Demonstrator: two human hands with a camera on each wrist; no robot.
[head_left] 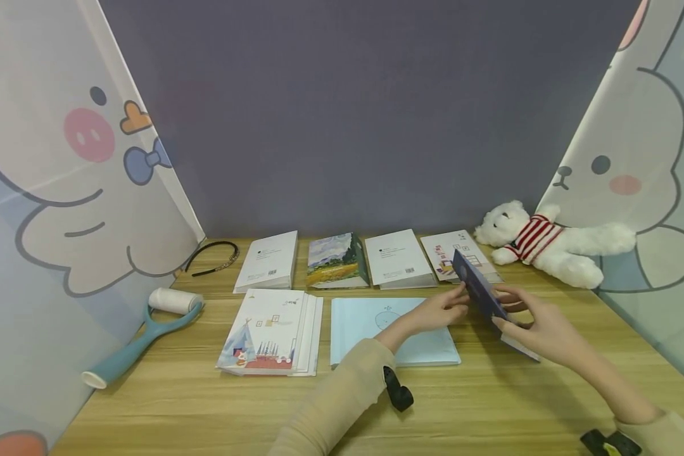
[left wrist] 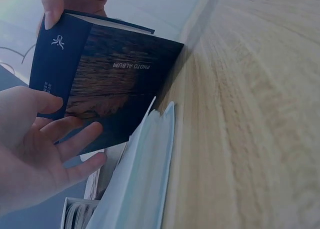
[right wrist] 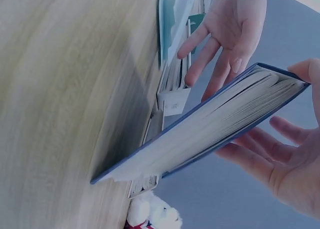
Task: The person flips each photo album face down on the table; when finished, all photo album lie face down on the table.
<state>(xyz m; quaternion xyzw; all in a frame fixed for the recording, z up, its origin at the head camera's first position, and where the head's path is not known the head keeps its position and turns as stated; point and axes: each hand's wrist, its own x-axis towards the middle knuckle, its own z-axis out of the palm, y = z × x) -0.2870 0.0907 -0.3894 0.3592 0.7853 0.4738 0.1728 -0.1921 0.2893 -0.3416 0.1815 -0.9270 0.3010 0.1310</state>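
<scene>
Right hand (head_left: pixel 538 329) grips tilted dark-blue photo album (head_left: pixel 479 292) — left hand (head_left: pixel 441 308), fingers straight, touches its edge above table (head_left: pixel 490 405).

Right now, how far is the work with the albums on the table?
Done, it seems: four albums lie in a back row, and a stack and a light blue album lie in front. In hand: the right hand holds a dark blue album tilted, one corner on the table, and the left hand touches it with straight fingers. Left: this album is not yet laid flat.
</scene>
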